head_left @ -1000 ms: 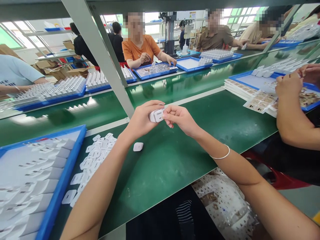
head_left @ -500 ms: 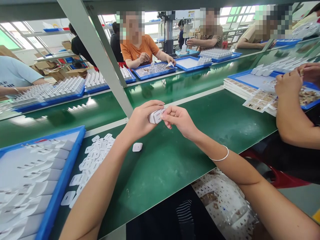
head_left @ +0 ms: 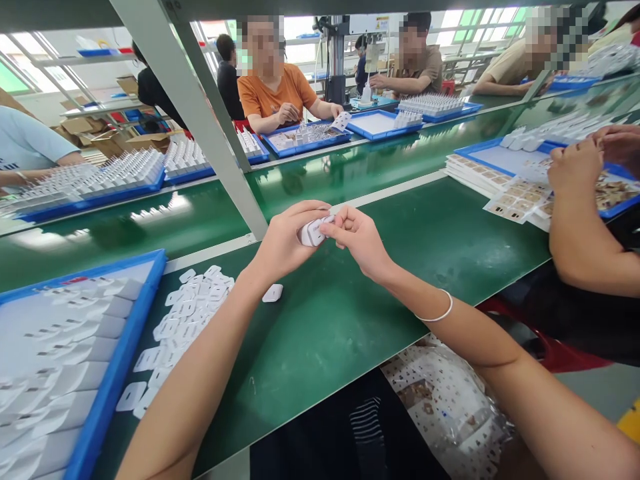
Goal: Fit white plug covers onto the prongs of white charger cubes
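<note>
My left hand (head_left: 283, 243) is wrapped round a white charger (head_left: 311, 233), held above the green bench. The charger's end face, with small print and a dark slot, points toward me. My right hand (head_left: 361, 241) is closed, thumb and forefinger pinching the right edge of that end. Any small piece between those fingertips is hidden. A single white cap (head_left: 273, 293) lies on the bench just below my left wrist. Beyond my left forearm spreads a loose heap of white slotted cover plates (head_left: 187, 310).
At left, a blue tray (head_left: 123, 353) carries rows of white chargers with prongs. A slanted metal post (head_left: 200, 127) rises behind my left hand. On the right, a co-worker's hands (head_left: 575, 163) are over another blue tray, beside stacked sheets (head_left: 517, 199). Others sit across the green belt (head_left: 310, 170).
My right thumb and forefinger have shifted slightly on the charger's end, and the right hand has turned a little. The left hand keeps its hold. The whole view has moved slightly.
</note>
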A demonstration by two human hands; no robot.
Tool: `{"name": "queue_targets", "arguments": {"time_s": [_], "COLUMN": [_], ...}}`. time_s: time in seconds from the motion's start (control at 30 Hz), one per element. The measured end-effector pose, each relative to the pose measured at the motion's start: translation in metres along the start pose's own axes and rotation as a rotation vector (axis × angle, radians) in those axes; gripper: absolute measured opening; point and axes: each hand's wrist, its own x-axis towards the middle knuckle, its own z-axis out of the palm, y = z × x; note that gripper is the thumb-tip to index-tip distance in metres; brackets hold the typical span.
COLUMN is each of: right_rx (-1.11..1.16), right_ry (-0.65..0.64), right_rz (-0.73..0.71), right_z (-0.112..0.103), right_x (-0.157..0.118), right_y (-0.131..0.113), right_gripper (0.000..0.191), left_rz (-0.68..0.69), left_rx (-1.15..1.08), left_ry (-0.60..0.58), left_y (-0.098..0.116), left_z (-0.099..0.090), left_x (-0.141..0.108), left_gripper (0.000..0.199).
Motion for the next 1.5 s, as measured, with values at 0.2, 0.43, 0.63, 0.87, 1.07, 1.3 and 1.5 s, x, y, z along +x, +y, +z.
{"name": "queue_targets", "arguments": {"time_s": [0.2, 0.43, 0.63, 0.87, 1.07, 1.3, 1.5], "right_rx": [-0.146, -0.108, 0.116, -0.022, -0.285, -0.231, -0.258], "right_ry": [-0.033, -0.076, 0.120, 0.211, 0.338, 0.223, 0.203], "right_rz": [-0.009, -0.001, -0.074, -0.091, 0.026, 0.050, 0.067], "right_z": [0.000, -0.005, -0.024, -0.033, -0.039, -0.036, -0.034], "right_x": [0.000, 0.010, 0.030, 0.046, 0.039, 0.028, 0.024], "right_y": [0.003, 0.011, 0.007, 0.028, 0.044, 0.055, 0.056], "right_gripper": [0.047, 0.051, 0.053, 0.041, 0.020, 0.024, 0.024], "left_rz": [-0.102, -0.162, -0.221, -0.266, -0.221, -0.528, -0.968], "left_rx": [-0.051, -0.016, -0.097, -0.178, -0.079, 0.489, 1.028], "left_ry": [-0.021, -0.053, -0.034, -0.040, -0.100, -0.331, -0.563], "left_y": [-0.009, -0.015, -0.012, -0.001, 0.079, 0.168, 0.103], "left_z": [0.006, 0.005, -0.003, 0.006, -0.004, -0.080, -0.195], "left_x": [-0.005, -0.006, -0.004, 0.000, -0.014, -0.108, -0.147], "left_gripper": [0.027, 0.027, 0.034, 0.037, 0.031, 0.031, 0.033]}}
